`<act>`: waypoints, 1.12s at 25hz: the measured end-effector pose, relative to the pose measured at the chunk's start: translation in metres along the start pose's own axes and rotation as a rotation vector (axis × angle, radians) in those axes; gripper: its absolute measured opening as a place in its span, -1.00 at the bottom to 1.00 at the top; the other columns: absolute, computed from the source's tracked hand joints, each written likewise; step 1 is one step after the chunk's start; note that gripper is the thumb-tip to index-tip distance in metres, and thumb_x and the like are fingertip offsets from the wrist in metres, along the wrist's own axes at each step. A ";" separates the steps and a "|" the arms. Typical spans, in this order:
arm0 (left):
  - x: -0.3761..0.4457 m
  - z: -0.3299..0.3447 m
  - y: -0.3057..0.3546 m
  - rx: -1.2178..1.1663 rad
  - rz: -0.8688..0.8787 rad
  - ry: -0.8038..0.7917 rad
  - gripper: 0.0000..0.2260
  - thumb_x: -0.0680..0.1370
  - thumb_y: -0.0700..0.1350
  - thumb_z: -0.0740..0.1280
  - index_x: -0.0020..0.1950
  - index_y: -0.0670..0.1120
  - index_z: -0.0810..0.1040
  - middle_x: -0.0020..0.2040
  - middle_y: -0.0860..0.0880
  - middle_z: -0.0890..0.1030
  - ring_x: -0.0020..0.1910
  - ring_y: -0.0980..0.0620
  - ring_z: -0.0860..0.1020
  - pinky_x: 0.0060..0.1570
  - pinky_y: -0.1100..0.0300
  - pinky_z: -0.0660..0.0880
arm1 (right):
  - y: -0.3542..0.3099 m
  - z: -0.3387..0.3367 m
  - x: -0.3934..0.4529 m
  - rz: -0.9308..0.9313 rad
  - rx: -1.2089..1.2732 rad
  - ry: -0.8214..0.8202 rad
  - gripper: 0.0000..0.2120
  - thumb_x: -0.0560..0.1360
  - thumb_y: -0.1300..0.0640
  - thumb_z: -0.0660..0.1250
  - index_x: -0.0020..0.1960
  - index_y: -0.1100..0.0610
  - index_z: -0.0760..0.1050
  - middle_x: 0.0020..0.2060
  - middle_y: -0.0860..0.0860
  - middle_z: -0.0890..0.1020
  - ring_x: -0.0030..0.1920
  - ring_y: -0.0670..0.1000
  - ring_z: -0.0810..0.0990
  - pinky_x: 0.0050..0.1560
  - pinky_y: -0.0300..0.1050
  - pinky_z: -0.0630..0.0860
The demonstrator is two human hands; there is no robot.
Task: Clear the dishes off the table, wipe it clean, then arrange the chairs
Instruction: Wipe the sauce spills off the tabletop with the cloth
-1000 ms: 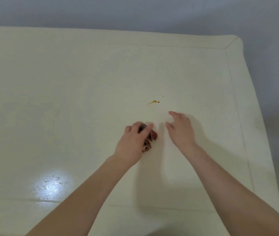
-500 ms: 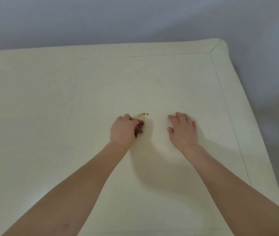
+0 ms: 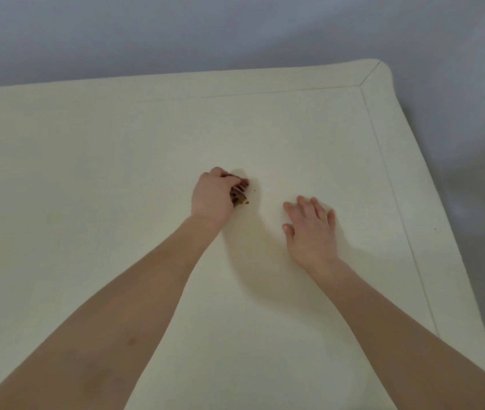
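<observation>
A cream table (image 3: 117, 173) fills the view. My left hand (image 3: 213, 195) is curled around a small dark brown wad (image 3: 239, 194), pressing it on the tabletop near the middle. Only a sliver of the wad shows past my fingers. A tiny orange-brown smear (image 3: 245, 202) and a crumb (image 3: 255, 190) lie right beside it. My right hand (image 3: 312, 229) lies flat on the table to the right of the wad, fingers spread, holding nothing.
The table's far edge and rounded far right corner (image 3: 380, 72) border grey floor (image 3: 235, 31). A seam (image 3: 392, 179) runs along the right border of the tabletop. No dishes or chairs are in view.
My left hand moved the wad forward over the orange stain, which is now mostly covered. My right hand flattened on the table. The view shifted, bringing the far right corner closer.
</observation>
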State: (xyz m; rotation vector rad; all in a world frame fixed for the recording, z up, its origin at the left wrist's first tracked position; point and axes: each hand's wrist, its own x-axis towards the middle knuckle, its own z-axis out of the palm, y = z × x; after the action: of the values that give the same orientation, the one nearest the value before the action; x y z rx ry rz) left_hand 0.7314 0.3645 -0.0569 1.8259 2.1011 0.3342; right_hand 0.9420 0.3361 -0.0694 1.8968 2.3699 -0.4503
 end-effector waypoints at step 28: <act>-0.009 0.014 0.029 -0.157 0.482 -0.158 -0.69 0.45 0.04 0.22 0.03 -0.03 0.68 0.07 -0.09 0.62 0.03 -0.10 0.59 0.07 0.19 0.50 | 0.015 -0.001 0.009 -0.039 0.087 0.073 -0.53 0.46 0.06 0.24 0.37 -0.03 0.38 0.42 0.04 0.34 0.43 0.11 0.25 0.45 0.15 0.15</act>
State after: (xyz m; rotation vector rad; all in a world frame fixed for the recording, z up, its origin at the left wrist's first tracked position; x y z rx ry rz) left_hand 0.7643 0.3588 -0.0574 2.1641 1.4702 0.4395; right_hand 0.9542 0.3477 -0.0733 1.9384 2.4755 -0.5034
